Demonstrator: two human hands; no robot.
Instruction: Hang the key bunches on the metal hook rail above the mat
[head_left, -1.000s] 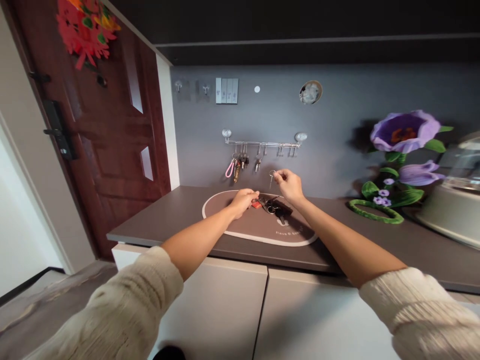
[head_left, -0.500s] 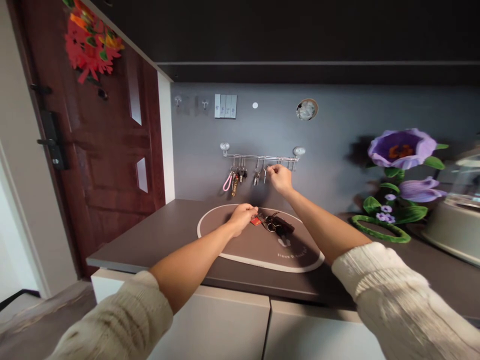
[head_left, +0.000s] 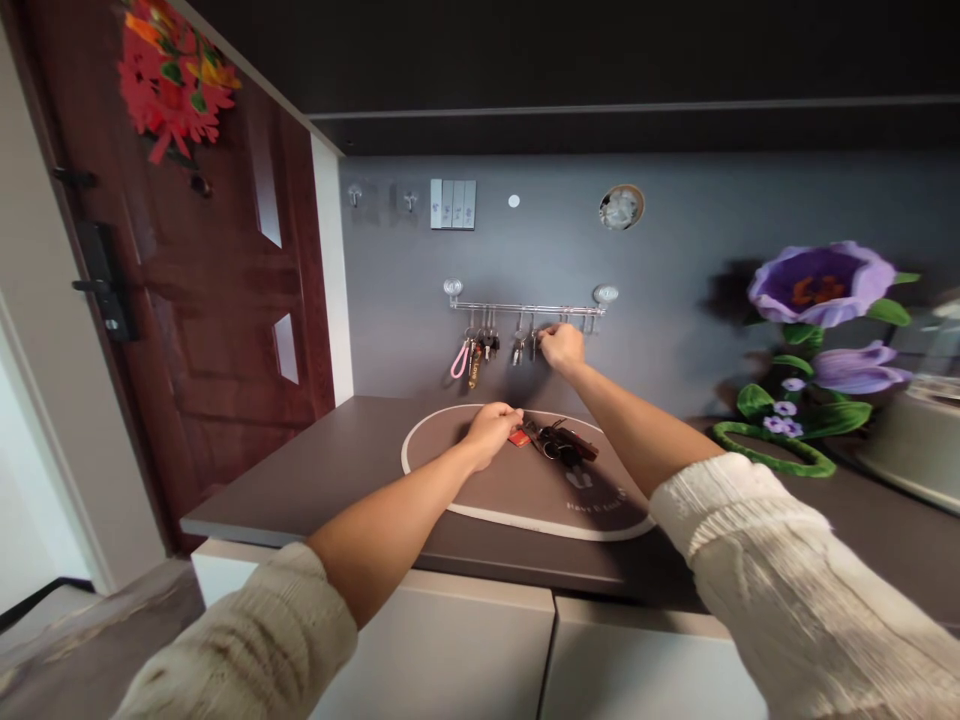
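Observation:
On the rail of hooks point(head_left: 529, 308), a small key point(head_left: 535, 345) hangs at the fingertips of my right hand point(head_left: 564, 348). Thumb and fingers are pinched together at its upper end, and the exact grip is partly hidden. To its left dangle another small bunch of keys point(head_left: 519, 348), several dark keys point(head_left: 489, 345), a gold-brown key fob point(head_left: 475, 366) and a pink loop strap point(head_left: 460, 360). Low over the oval mat point(head_left: 487, 500), my left hand point(head_left: 493, 432) is closed, its fingertips pinching at a red key tag point(head_left: 518, 438). Beside it lies a pile of dark keys point(head_left: 559, 445).
Purple fabric flowers point(head_left: 821, 285) with a green base stand to the right, near a pale domed object point(head_left: 915, 430). A dark shelf point(head_left: 600, 70) overhangs the counter point(head_left: 292, 470). The brown door point(head_left: 225, 300) is at the left.
My right hand stays at the rail, its fingertips now close beside the hanging key, which showed more clearly before. My left hand keeps its pinch by the red tag. The view has shifted slightly.

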